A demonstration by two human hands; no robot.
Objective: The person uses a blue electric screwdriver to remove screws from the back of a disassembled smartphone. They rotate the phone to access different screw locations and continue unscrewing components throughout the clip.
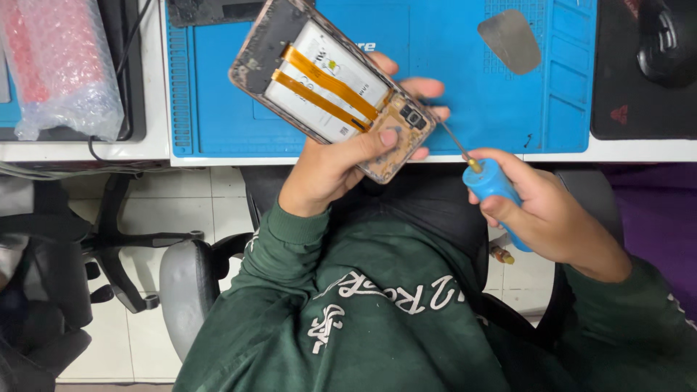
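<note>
- The phone (334, 83) lies open, back cover off, held tilted above the edge of the blue mat (450, 101) and the person's lap.
- Its inside shows a white battery crossed by two orange ribbon strips running side by side along its length.
- The frame is brownish and worn; the end near the thumb carries a small dark camera block on a tan board.
- The left hand (341, 163) grips the phone from below, thumb pressed on the camera end, fingers wrapped round the far edge.
- The right hand (552, 210) is closed round the blue handle of a screwdriver (488, 181); its thin shaft points up-left, tip at the phone's camera corner.
- A grey pick (510, 40) lies on the mat, well apart from the phone.
</note>
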